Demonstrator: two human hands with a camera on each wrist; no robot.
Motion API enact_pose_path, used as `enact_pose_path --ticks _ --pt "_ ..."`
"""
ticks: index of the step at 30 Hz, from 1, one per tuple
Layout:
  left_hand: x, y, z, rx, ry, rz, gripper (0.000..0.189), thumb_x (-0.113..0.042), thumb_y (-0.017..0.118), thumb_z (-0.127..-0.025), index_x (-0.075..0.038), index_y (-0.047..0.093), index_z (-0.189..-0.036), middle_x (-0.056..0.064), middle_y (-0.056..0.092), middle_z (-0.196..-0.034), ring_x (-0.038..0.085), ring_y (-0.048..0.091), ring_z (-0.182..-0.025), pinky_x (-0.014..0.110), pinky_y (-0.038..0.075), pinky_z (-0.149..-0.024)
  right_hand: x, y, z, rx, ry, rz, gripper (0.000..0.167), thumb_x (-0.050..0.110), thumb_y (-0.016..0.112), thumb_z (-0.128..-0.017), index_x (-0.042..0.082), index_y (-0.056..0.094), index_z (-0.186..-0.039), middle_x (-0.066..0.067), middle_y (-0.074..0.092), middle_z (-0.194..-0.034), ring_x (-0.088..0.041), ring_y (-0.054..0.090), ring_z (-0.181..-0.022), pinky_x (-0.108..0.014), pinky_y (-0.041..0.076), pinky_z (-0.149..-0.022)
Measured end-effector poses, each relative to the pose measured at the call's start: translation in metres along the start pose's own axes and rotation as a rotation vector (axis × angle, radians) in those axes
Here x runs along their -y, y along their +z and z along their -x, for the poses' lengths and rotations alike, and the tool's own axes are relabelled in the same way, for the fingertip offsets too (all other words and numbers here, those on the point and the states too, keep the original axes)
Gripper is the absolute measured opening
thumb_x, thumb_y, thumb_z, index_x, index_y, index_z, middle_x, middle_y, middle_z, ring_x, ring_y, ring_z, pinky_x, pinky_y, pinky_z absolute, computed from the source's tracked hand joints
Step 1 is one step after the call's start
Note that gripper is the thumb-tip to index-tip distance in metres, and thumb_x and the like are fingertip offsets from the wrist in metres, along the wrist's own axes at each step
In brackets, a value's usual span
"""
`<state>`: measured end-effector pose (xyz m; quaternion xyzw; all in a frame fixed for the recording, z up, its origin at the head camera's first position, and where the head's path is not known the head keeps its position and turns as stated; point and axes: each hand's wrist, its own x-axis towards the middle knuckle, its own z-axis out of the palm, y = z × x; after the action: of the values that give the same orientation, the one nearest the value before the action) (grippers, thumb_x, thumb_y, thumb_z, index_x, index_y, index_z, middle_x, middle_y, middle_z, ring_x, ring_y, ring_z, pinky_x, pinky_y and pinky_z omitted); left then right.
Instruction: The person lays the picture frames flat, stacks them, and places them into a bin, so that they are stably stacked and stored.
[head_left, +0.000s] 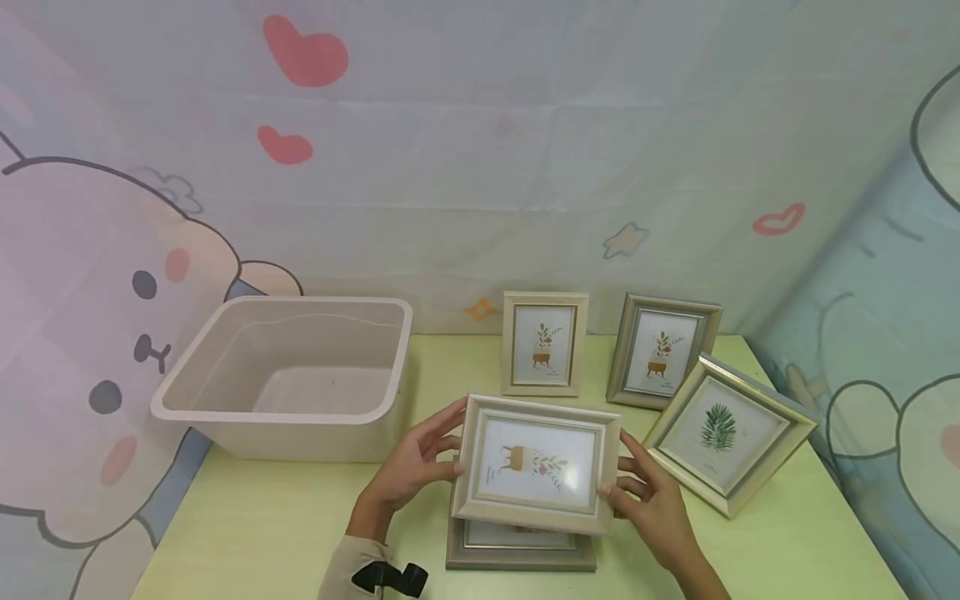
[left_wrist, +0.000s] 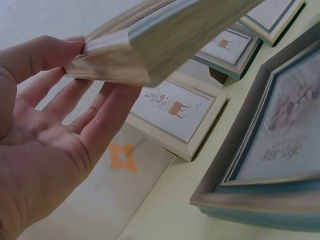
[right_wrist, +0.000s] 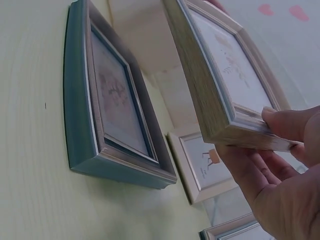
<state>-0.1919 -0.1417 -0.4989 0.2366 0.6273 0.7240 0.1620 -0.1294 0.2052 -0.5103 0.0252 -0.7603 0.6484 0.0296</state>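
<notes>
Pale-green tabletop (head_left: 285, 525), faintly grained, lies beneath a bevelled rectangular cream frame (head_left: 540, 462), pinched by left hand (head_left: 408, 468) and right hand (head_left: 660, 507).

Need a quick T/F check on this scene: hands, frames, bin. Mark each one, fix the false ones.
1. The held frame is gripped at opposite ends by the left hand and the right hand. True.
2. The held frame is lying on its back. False: it is held up, apart from the lower frame, which lies face up on the table.
3. In the head view, the bin is left of every frame. True.
4. The held frame's print is a green leaf. False: it is a potted plant; the leaf print is in the far-right frame.
5. Five frames show in the head view. True.
</notes>
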Motion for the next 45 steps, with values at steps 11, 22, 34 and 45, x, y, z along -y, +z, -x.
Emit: enact_pose_path --ticks 11,22,34,45 --pt "0.005 -0.004 0.005 0.056 -0.079 0.073 0.095 0.004 0.074 -0.083 -0.008 0.019 -0.160 0.033 0.014 -0.161 0.011 0.059 -0.095 0.031 0.061 -0.066 -0.002 -0.016 -0.009 0.228 0.141 -0.128 0.091 0.001 0.072 -0.087 0.015 0.019 -0.160 -0.005 0.056 -0.120 -0.012 0.071 -0.090 -0.039 0.063 -0.069" --pt "0.016 -0.006 0.010 0.043 -0.136 0.116 0.096 0.007 0.072 -0.082 -0.008 0.018 -0.160 0.032 0.021 -0.159 0.011 0.064 -0.089 0.034 0.061 -0.063 -0.014 -0.033 -0.018 0.521 0.090 -0.324 0.085 -0.008 0.056 -0.095 0.006 0.003 -0.160 0.000 0.063 -0.122 -0.021 0.073 -0.100 -0.050 0.061 -0.077" --pt "0.032 -0.005 0.016 -0.017 -0.253 0.160 0.095 0.009 0.069 -0.083 -0.010 0.018 -0.160 0.029 0.026 -0.154 0.012 0.065 -0.088 0.031 0.060 -0.062 -0.021 -0.030 -0.022 0.516 0.224 -0.259 0.086 -0.001 0.061 -0.094 0.006 0.007 -0.160 0.001 0.061 -0.101 -0.012 0.070 -0.084 -0.039 0.063 -0.073" --pt "0.040 -0.003 0.023 -0.082 -0.347 0.152 0.096 0.010 0.069 -0.081 -0.012 0.020 -0.160 0.026 0.037 -0.148 0.017 0.068 -0.094 0.036 0.062 -0.063 -0.028 -0.021 -0.024 0.496 0.283 -0.174 0.087 0.009 0.067 -0.093 0.007 0.012 -0.160 -0.002 0.053 -0.099 -0.009 0.062 -0.079 -0.032 0.061 -0.069"
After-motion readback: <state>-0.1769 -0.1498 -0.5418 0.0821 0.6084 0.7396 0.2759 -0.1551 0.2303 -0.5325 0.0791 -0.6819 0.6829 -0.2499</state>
